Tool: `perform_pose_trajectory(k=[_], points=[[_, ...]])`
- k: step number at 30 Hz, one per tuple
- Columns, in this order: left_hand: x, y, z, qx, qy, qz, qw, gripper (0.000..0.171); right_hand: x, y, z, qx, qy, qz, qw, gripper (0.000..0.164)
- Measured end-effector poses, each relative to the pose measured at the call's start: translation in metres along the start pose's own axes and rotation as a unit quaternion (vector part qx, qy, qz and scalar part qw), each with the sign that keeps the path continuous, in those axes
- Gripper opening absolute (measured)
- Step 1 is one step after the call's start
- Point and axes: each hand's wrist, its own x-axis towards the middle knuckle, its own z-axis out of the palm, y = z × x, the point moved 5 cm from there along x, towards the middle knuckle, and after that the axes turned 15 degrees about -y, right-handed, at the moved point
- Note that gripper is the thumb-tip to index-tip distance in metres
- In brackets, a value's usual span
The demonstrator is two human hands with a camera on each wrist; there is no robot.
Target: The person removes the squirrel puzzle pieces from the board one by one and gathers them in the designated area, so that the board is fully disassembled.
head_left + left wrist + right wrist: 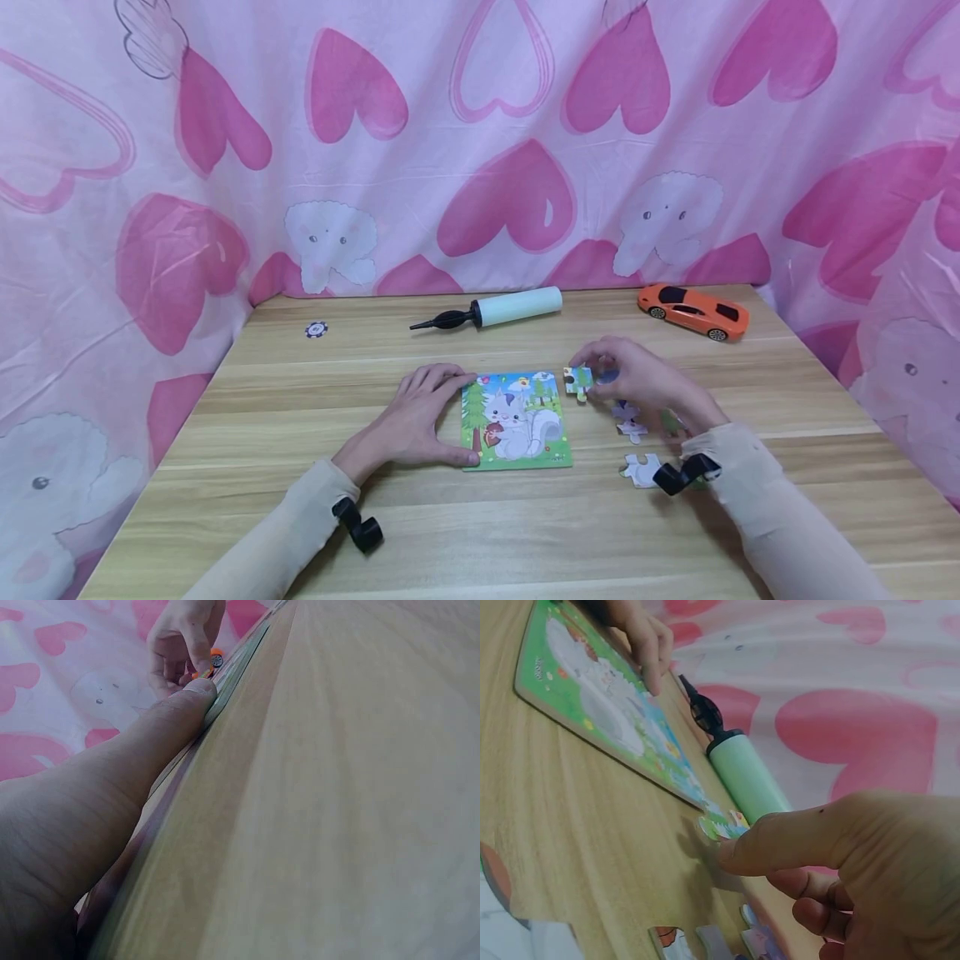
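Note:
A square puzzle board (517, 425) with a squirrel picture lies flat on the table. My left hand (420, 417) rests at its left side, fingers spread. The thumb touches the lower left corner, and the index finger reaches the upper left one. Just right of the board, my right hand (630, 371) pinches a puzzle piece (577, 381) with green and blue print. In the right wrist view this puzzle piece (724, 828) shows by the thumb tip, above the table. Below my right hand lie loose puzzle pieces (632, 425), one mostly white puzzle piece (641, 471) nearest me; the wrist strap partly hides others.
Behind the board lies a pale green hand pump (519, 307) with a black nozzle. An orange toy car (693, 312) stands at the back right of the wooden table (300, 417). A poker chip (317, 330) lies at the back left. A pink heart-print curtain (420, 192) hangs behind.

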Motion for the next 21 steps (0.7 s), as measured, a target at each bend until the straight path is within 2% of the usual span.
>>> perform_pose_trajectory(k=[21], points=[[0.0006,-0.0007,0.0005,-0.001,-0.002,-0.003,1.0000,0.123,0.0023,-0.0010,0.0044,-0.016,-0.008,-0.009,1.000,0.046]])
